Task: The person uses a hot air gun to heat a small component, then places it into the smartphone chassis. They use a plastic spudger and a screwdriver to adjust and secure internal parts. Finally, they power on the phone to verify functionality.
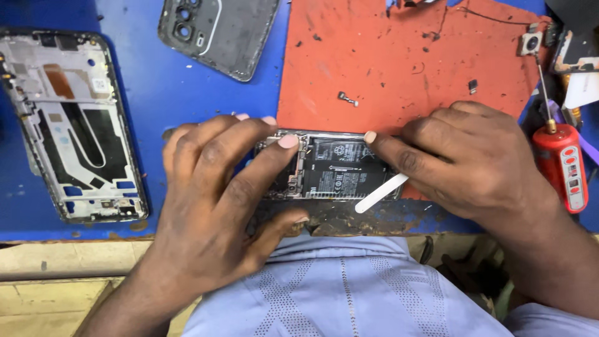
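The opened phone (331,167) lies lengthwise between both hands: the left hand (218,187) grips its left end, and the right hand (474,162) holds a white pry tool (380,193) at its battery.

Opened phone (334,167), battery exposed, flat at bench edge, white pry tool (380,193) atop

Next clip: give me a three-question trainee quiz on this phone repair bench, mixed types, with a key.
1. True or false: the opened phone has its back cover on.
2. Which hand holds the white pry tool? A) left hand B) right hand C) neither
3. Fill in: the red screwdriver lies to the person's ____ of the phone.

Key
1. False: the battery is exposed.
2. B: the tool sticks out from under the right hand, across the phone's near edge.
3. Right, beside the orange mat; a bare phone frame and grey back cover lie to the left.
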